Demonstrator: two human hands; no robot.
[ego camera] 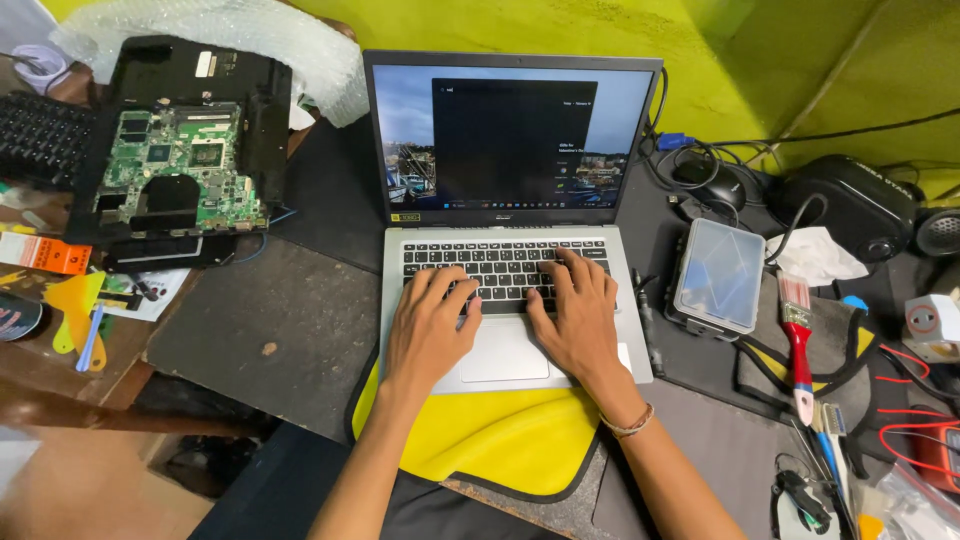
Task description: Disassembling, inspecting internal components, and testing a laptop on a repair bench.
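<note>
A silver laptop (pixel 620 300) stands open in the middle of the desk, its screen (pixel 510 135) lit with a dark window over a harbour picture. My left hand (pixel 432 322) rests on the left part of the black keyboard (pixel 500 262), fingers spread on the keys. My right hand (pixel 575 310) lies on the right part of the keyboard, fingers also on the keys, palm over the edge of the touchpad (pixel 503 355). A bracelet circles my right wrist. Neither hand holds anything.
A yellow padded sleeve (pixel 500 435) lies under the laptop's front. A dismantled laptop with a bare green circuit board (pixel 180 165) sits at the left. To the right are a clear-lidded box (pixel 720 275), a red-handled brush (pixel 798 340), a mouse (pixel 722 185), cables and small tools.
</note>
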